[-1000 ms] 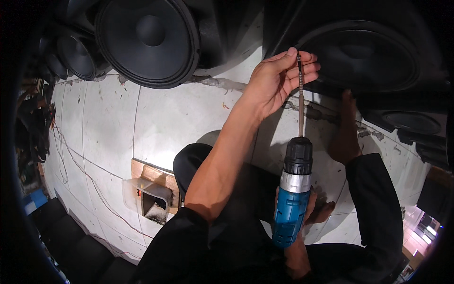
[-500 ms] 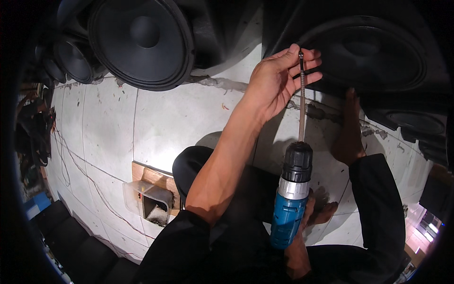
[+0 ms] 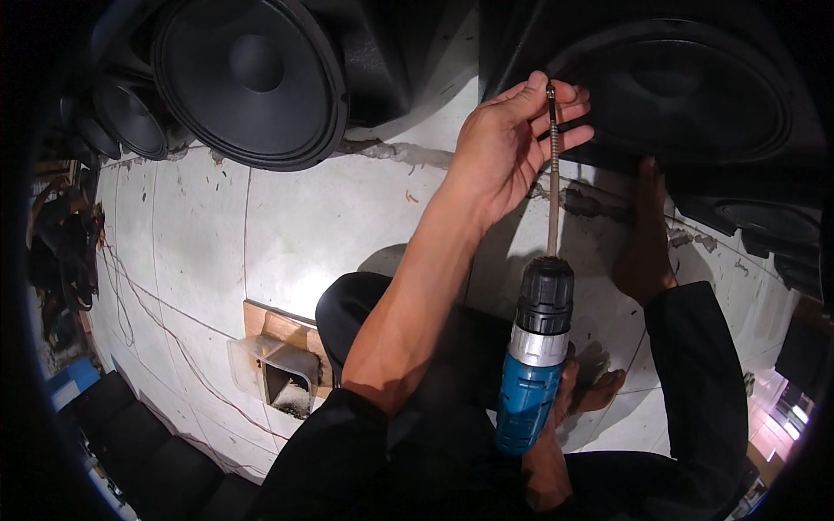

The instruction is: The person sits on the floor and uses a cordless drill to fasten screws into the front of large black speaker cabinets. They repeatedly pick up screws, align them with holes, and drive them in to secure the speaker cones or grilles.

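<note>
A cordless drill (image 3: 530,395) with a blue body, silver collar and black chuck points away from me, over the floor. My right hand (image 3: 547,447) is wrapped round its handle, mostly hidden beneath the body. From the chuck runs a long thin screwdriver bit (image 3: 554,195), with a ribbed stretch and a dark front end. At that far end, my left hand (image 3: 508,143) pinches the bit's tip between thumb and forefinger; the other fingers are spread behind it. Whether a screw sits in the pinch is too small to tell. Just beyond the fingers is a black loudspeaker (image 3: 678,95).
Another large speaker (image 3: 252,78) stands at the far left, with smaller ones beside it. A clear plastic container (image 3: 287,378) rests by a wooden board (image 3: 276,323) on the white tiled floor (image 3: 200,226). Thin cables (image 3: 174,343) trail at left. My bare foot (image 3: 643,252) touches the right speaker.
The view has shifted slightly. My left hand keeps its pinch at the bit's tip, and the drill stays in nearly the same position.
</note>
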Demonstrator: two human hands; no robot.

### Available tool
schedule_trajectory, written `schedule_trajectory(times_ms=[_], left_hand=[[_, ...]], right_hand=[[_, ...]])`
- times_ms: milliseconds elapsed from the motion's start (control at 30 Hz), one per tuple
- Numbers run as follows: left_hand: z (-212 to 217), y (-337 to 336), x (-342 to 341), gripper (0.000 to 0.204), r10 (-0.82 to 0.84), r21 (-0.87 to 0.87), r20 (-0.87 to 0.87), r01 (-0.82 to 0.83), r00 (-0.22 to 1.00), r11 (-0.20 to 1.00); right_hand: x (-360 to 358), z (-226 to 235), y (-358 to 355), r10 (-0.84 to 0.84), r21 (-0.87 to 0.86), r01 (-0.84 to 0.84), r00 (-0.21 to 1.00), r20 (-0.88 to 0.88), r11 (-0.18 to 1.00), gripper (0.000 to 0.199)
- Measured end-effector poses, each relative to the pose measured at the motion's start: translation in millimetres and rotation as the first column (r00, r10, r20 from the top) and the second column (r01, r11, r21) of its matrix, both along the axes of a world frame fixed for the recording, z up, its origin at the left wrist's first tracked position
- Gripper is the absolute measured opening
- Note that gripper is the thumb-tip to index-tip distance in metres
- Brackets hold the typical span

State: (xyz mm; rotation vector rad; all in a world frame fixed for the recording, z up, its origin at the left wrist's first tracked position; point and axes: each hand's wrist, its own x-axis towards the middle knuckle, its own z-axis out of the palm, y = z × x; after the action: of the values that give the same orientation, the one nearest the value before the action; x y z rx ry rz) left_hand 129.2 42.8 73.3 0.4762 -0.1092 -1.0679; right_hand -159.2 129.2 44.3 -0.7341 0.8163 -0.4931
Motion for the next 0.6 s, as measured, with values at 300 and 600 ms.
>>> schedule_trajectory(times_ms=[300, 600], left_hand=[[-3.2, -1.1, -3.7, 0.036, -0.005, -0.012, 0.016, 0.006, 1.0, 1.0], [-0.8, -1.3, -4.6, 0.037, 0.0, 0.052, -0.023, 0.001, 1.0, 0.999]], right_hand=[[83.5, 46.0, -124.8, 0.199, -0.054, -0.202, 0.978, -0.062, 0.978, 0.065], [122.1, 57.7, -191.2, 0.38, -0.446, -0.479, 0.876, -0.297, 0.756, 0.051]])
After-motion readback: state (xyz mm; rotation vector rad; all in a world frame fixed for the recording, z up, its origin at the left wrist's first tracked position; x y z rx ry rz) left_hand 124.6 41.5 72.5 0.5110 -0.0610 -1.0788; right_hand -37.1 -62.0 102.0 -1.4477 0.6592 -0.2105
